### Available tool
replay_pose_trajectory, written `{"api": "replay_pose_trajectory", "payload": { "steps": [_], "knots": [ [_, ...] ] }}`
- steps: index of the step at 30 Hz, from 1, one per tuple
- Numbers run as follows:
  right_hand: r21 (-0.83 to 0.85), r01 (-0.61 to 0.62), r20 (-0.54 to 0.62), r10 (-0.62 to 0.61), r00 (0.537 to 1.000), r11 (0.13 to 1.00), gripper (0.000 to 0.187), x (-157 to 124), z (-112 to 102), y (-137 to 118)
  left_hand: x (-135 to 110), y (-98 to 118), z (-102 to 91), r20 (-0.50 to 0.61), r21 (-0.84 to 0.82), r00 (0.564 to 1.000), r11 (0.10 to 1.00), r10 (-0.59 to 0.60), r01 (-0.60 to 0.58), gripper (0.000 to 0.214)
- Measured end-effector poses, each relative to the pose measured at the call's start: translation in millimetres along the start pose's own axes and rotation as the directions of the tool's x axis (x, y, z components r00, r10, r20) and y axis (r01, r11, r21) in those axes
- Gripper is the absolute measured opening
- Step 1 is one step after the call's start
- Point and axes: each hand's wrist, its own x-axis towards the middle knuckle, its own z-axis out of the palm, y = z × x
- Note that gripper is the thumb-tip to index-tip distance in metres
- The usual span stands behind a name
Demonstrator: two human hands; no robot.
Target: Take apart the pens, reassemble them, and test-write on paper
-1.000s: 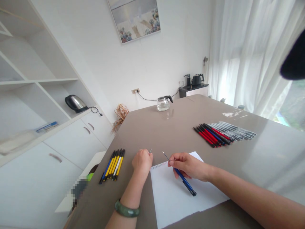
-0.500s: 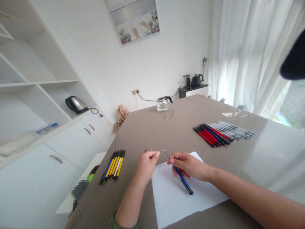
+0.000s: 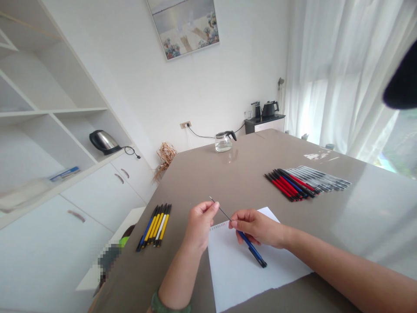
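Note:
My right hand [image 3: 259, 227] holds a blue pen barrel [image 3: 246, 240] with a black clip, slanting over a sheet of white paper [image 3: 237, 278]. From the barrel's upper end a thin dark ink refill [image 3: 224, 212] sticks out up and to the left. My left hand [image 3: 200, 224] pinches that refill near its tip between thumb and forefinger. Left of the hands lies a row of pens [image 3: 159, 226], mostly yellow with a blue and a white one. Red, blue and black pens [image 3: 289, 184] lie at the right, beside clear tubes with dark tips [image 3: 321, 178].
Further back on the brown table [image 3: 202, 174] stands a glass pot [image 3: 223, 142] with a black handle. A steel kettle [image 3: 106, 142] sits on the left shelf. A dark kettle [image 3: 269, 108] is on a small cabinet behind. White scraps [image 3: 316, 154] lie at the table's right.
My left thumb and forefinger have closed on the refill near its tip. Small bits seen behind the left hand before no longer show. The pen in my right hand shifted slightly.

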Motion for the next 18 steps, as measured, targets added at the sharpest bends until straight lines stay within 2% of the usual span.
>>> {"api": "replay_pose_trajectory", "payload": {
  "steps": [2, 3, 4, 7, 11, 14, 18],
  "knots": [
    [-0.004, -0.005, 0.017, 0.005, 1.0, 1.0, 0.026, 0.1, -0.2, 0.0, 10.7, 1.8, -13.3, -0.116, 0.05, 0.993, 0.998, 0.04, -0.034, 0.032],
    [-0.005, -0.009, 0.025, 0.009, 1.0, 1.0, 0.026, 0.0, -0.3, -0.2, 16.5, 2.7, -19.7, -0.135, 0.144, 0.99, 0.989, 0.045, -0.025, 0.034],
    [-0.006, -0.014, 0.029, 0.014, 0.999, 1.0, 0.027, -0.2, -0.3, -0.3, 22.5, 3.3, -24.9, -0.132, 0.279, 0.991, 0.96, 0.031, 0.007, 0.036],
    [-0.006, -0.032, 0.032, 0.032, 0.999, 0.999, 0.027, -0.9, -0.3, -1.2, 40.2, 2.1, -30.2, -0.095, 0.41, 0.995, 0.911, -0.007, 0.046, 0.034],
    [-0.011, -0.029, 0.024, 0.029, 0.999, 1.0, 0.026, -1.8, -0.9, -2.0, 65.0, -8.4, -15.2, -0.05, 0.571, 0.998, 0.819, -0.039, 0.061, 0.021],
    [-0.011, -0.015, 0.02, 0.015, 1.0, 1.0, 0.024, -2.7, -1.8, -2.5, 81.9, -18.9, -1.6, -0.059, 0.674, 0.996, 0.733, -0.064, 0.087, 0.015],
    [0.004, -0.013, 0.019, 0.013, 1.0, 1.0, 0.023, -4.2, -2.8, -3.7, 92.2, -28.6, 7.6, -0.075, 0.764, 0.993, 0.634, -0.092, 0.117, 0.013]
  ]
}}
